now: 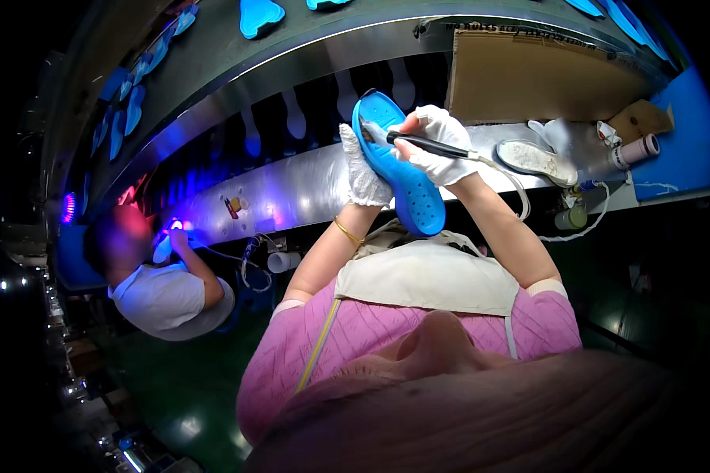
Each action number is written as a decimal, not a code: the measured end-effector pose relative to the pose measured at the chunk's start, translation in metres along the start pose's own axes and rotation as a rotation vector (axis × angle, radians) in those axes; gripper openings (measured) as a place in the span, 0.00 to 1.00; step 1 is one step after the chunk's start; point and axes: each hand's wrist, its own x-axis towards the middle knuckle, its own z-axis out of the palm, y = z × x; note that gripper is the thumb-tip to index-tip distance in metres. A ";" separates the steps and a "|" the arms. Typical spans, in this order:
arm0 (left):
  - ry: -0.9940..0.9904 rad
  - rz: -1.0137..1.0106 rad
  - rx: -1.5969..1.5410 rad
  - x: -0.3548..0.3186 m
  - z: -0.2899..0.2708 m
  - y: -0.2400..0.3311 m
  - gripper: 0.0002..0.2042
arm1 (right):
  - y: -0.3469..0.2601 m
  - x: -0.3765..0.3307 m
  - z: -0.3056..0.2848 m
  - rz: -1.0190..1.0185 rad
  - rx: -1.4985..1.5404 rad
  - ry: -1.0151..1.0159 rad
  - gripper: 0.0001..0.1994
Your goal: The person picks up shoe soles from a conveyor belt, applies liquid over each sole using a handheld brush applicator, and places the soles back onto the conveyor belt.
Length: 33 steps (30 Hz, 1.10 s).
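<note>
A bright blue shoe sole (412,183) with rows of small holes is held up over the bench edge, its inner side facing me. White-gloved, with bare fingertips, my left hand (363,169) grips the sole along its left edge. My right hand (438,142), in a similar glove, is closed around a black-handled brush (426,144). A pale tube (513,177) runs from the brush's rear end. Its light tip touches or hovers just over the upper part of the sole; which of the two I cannot tell.
Beyond the metal bench (308,169) runs a dark conveyor (213,47) carrying blue soles. A cardboard sheet (544,79) stands at the back right. A whitish sole-shaped piece (532,160) and a roll (639,150) lie to the right. Another person (170,296) works at the left.
</note>
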 end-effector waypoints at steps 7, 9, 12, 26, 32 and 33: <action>-0.026 -0.029 0.079 -0.004 0.001 0.012 0.45 | 0.011 -0.017 -0.006 -0.187 -0.332 -0.096 0.10; -0.022 -0.051 0.040 -0.003 -0.009 0.015 0.45 | 0.010 -0.025 -0.006 0.007 -0.206 -0.050 0.10; -0.038 -0.093 0.007 -0.003 -0.009 0.018 0.45 | 0.014 -0.031 -0.008 -0.238 -0.346 -0.066 0.09; -0.018 -0.148 0.250 -0.030 -0.023 0.000 0.47 | 0.004 -0.062 -0.017 0.476 0.114 0.012 0.05; -0.345 -0.064 -0.083 -0.002 -0.015 0.012 0.60 | 0.009 -0.055 0.005 -0.201 -0.265 -0.052 0.07; -0.347 -0.006 -0.192 0.002 -0.011 0.011 0.60 | 0.004 -0.056 0.003 -0.039 -0.150 -0.067 0.07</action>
